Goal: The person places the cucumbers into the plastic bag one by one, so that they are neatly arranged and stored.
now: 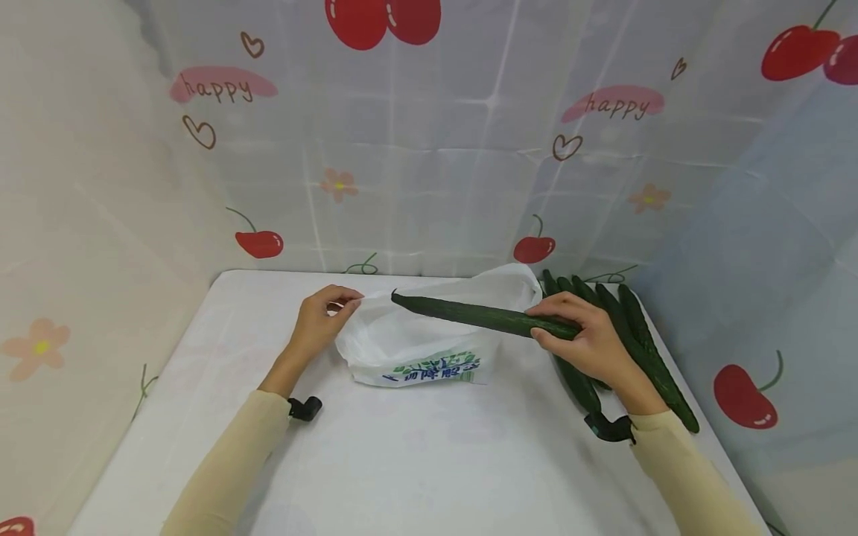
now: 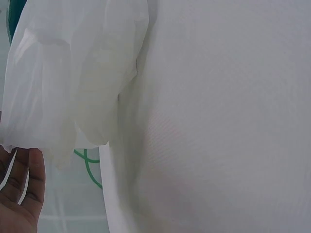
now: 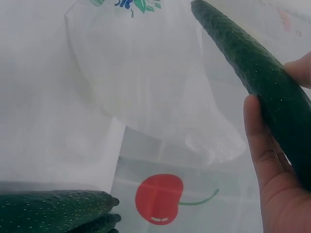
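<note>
A long dark green cucumber [image 1: 469,314] is gripped near its right end by my right hand [image 1: 586,339]. Its thin tip points left, above a white plastic bag [image 1: 402,357] with green and blue print. In the right wrist view, thumb and fingers lie on opposite sides of the cucumber [image 3: 257,73]. My left hand [image 1: 322,316] pinches the bag's left edge between thumb and fingertips. The left wrist view shows the bag [image 2: 73,73] hanging from that hand [image 2: 22,189], whose fingers are partly cut off by the frame.
Several more cucumbers [image 1: 643,342] lie side by side at the table's right, partly behind my right hand and wrist. The white table [image 1: 429,461] ends at a curtain [image 1: 429,193] printed with cherries.
</note>
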A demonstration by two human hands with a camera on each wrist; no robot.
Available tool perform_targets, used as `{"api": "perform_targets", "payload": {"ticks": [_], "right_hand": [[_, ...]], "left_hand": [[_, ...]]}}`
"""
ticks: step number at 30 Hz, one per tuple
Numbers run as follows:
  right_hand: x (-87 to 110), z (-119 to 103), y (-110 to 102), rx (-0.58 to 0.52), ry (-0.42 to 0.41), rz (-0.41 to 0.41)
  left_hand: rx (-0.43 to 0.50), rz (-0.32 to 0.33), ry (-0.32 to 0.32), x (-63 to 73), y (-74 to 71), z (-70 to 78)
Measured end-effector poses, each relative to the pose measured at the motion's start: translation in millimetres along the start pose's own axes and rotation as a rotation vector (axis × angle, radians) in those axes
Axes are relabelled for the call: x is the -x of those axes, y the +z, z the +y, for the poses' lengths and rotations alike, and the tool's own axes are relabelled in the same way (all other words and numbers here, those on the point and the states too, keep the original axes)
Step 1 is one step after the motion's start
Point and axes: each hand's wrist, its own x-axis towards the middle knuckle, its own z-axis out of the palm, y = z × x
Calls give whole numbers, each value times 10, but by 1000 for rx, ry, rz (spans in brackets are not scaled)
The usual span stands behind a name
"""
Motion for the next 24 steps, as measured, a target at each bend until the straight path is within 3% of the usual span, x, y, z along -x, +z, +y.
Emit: {"api": "perform_targets", "payload": {"ticks": [9, 16, 24], "right_hand": [[-187, 15, 84, 29, -14, -85], [-301, -54, 131, 119, -11, -134], [-537, -141, 235, 159, -19, -252]], "left_hand": [[-6, 7, 3, -17, 42, -20], [10, 14, 34, -40, 20, -20], [26, 4, 44, -42, 23, -33]]}}
